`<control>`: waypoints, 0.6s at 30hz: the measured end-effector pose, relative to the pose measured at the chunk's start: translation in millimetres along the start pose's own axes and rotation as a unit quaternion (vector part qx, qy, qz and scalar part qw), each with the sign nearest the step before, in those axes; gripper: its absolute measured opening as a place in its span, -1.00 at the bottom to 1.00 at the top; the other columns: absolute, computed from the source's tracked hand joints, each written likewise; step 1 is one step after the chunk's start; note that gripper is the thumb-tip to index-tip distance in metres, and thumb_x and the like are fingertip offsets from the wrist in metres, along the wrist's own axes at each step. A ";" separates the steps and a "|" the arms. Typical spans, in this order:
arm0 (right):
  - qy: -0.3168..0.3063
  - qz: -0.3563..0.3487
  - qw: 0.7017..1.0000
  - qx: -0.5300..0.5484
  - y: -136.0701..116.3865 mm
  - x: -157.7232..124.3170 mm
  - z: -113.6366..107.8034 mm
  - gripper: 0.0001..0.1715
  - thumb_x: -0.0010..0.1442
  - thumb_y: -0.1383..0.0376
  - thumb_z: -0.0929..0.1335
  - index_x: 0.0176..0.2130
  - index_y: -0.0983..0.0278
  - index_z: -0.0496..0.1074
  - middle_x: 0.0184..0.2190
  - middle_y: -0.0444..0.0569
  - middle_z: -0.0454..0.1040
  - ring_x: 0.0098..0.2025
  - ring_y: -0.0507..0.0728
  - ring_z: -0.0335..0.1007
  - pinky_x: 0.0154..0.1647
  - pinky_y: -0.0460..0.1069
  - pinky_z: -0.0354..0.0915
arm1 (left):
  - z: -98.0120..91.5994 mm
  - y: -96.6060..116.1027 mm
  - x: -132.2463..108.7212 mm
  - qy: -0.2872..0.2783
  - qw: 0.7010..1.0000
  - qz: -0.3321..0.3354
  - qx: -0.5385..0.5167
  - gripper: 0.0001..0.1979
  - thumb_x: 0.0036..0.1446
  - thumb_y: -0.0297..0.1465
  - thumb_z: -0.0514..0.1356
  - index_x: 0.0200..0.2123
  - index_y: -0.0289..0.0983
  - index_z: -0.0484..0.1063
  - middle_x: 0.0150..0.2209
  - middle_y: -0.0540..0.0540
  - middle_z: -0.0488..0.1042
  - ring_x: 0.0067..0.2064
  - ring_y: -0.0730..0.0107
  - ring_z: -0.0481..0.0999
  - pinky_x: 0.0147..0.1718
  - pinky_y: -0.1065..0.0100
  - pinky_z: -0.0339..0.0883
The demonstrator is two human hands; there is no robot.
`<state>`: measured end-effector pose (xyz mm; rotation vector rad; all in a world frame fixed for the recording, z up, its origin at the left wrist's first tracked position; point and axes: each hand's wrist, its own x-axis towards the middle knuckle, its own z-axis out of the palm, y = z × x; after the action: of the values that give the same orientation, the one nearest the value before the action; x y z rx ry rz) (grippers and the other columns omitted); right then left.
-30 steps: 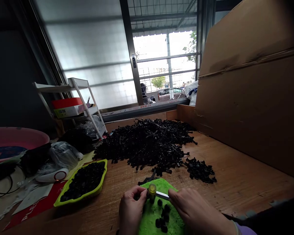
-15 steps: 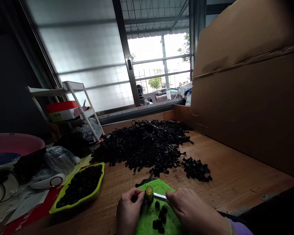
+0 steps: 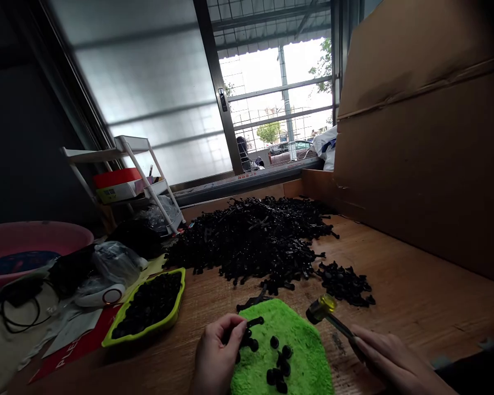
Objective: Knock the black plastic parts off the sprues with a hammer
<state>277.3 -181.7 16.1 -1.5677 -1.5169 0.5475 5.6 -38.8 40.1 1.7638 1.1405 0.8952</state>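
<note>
My left hand (image 3: 219,354) is closed in a pinch on a small black plastic part (image 3: 253,323) over the left edge of a green cloth pad (image 3: 300,351). Several small black pieces (image 3: 278,362) lie on the pad. My right hand (image 3: 385,359) grips the handle of a small mallet (image 3: 323,310) with a yellow and black head, raised to the right of the pad. A large heap of black plastic parts (image 3: 259,236) lies behind, with a smaller pile (image 3: 346,282) at its right.
A green tray (image 3: 148,304) full of black pieces sits left of the pad. Cardboard sheets (image 3: 428,142) stand along the right. A pink basin (image 3: 28,244), bags, cables and a white rack (image 3: 123,170) crowd the left. A wooden table (image 3: 415,296) carries everything.
My right hand has swung the mallet up and to the right, away from the part. My left hand still pinches the black part at the pad's edge.
</note>
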 end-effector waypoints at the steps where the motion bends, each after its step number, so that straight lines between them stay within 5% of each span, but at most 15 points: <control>1: 0.010 0.008 1.000 0.001 3.4 -1.2 1.5 -0.46 0.15 -0.13 0.16 -0.32 0.15 0.49 -0.31 -0.05 0.51 -0.21 0.28 0.38 -0.24 0.00 0.29 | 3.8 1.8 0.1 -0.010 1.000 -0.003 0.015 -0.64 -0.05 -0.11 0.18 -0.48 -0.31 0.52 -0.53 -0.06 0.50 -0.45 0.35 0.44 -0.46 0.46 0.27; 4: 0.007 0.025 1.000 0.007 12.2 -2.8 6.6 -0.51 0.20 -0.07 0.14 -0.23 0.14 0.47 -0.21 -0.07 0.49 -0.11 0.27 0.34 -0.15 -0.01 0.26 | 13.7 1.0 1.0 -0.035 0.998 -0.005 0.046 -0.65 -0.04 -0.12 0.17 -0.48 -0.31 0.53 -0.52 -0.05 0.51 -0.43 0.34 0.44 -0.45 0.45 0.25; 8: -0.040 0.014 0.999 0.022 15.3 -1.3 9.7 -0.48 0.21 -0.07 0.11 -0.37 0.16 0.45 -0.41 -0.08 0.48 -0.19 0.25 0.37 -0.24 -0.03 0.27 | 16.6 -5.4 1.8 -0.047 0.997 -0.003 0.064 -0.67 -0.03 -0.14 0.16 -0.46 -0.30 0.54 -0.47 -0.06 0.52 -0.40 0.33 0.44 -0.43 0.45 0.25; 14: -0.013 0.030 0.999 0.023 5.9 -3.2 10.2 -0.46 0.21 -0.08 0.11 -0.30 0.18 0.46 -0.29 -0.03 0.50 -0.16 0.26 0.35 -0.19 0.00 0.26 | 16.5 -5.9 1.9 -0.039 0.997 -0.025 0.055 -0.66 -0.03 -0.14 0.17 -0.41 -0.31 0.55 -0.46 -0.08 0.52 -0.39 0.32 0.44 -0.43 0.44 0.26; 18: -0.013 0.014 1.000 0.008 -4.8 -7.8 9.4 -0.42 0.15 -0.16 0.12 -0.40 0.17 0.43 -0.43 -0.04 0.47 -0.28 0.25 0.37 -0.31 0.00 0.28 | 17.7 -4.0 1.5 -0.049 0.997 -0.017 0.051 -0.65 -0.02 -0.14 0.16 -0.43 -0.32 0.55 -0.47 -0.08 0.52 -0.40 0.32 0.44 -0.44 0.45 0.25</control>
<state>265.7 -187.1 13.0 -1.5772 -1.5079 0.5976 20.3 -41.1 29.5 1.8447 1.1662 0.7335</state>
